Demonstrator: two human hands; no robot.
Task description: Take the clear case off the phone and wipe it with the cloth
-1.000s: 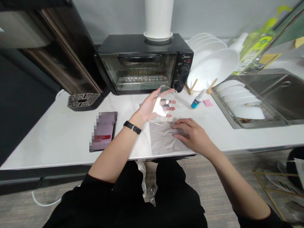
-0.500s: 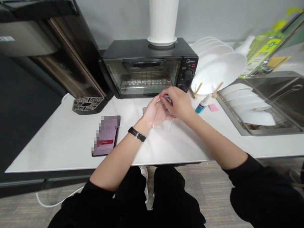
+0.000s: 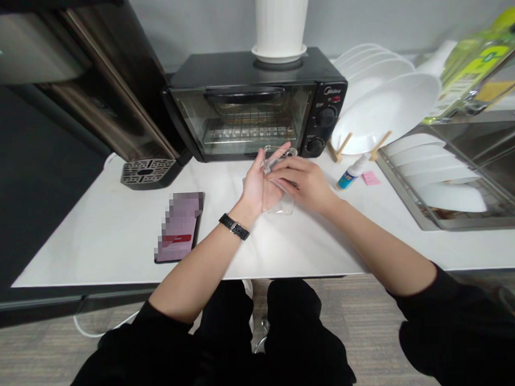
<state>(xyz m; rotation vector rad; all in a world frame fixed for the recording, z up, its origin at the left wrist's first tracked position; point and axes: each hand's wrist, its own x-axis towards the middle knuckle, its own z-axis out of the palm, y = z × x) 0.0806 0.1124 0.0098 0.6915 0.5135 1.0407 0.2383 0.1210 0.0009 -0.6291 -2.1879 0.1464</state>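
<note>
My left hand (image 3: 257,187) is turned palm up above the white counter, holding a clear plastic phone case (image 3: 279,208) upright against its fingers. My right hand (image 3: 301,183) comes in from the right, with its fingers pressed on the upper part of the case. Part of the case is hidden behind both hands. A black-strapped watch (image 3: 234,226) sits on my left wrist. To the left of my hands, a phone (image 3: 178,227) lies on the counter (image 3: 94,255) with its screen blurred out.
A black toaster oven (image 3: 241,109) stands just behind my hands, with a white cylinder on top. White plates in wooden stands (image 3: 385,112) and a small blue-labelled bottle (image 3: 350,175) stand to the right. A steel sink (image 3: 484,145) holds a dish rack. A dark appliance (image 3: 110,80) stands at left.
My right hand has moved off the grey sheet on the counter and onto the clear case. The grey sheet no longer shows in front of my hands. The case has come closer to my body.
</note>
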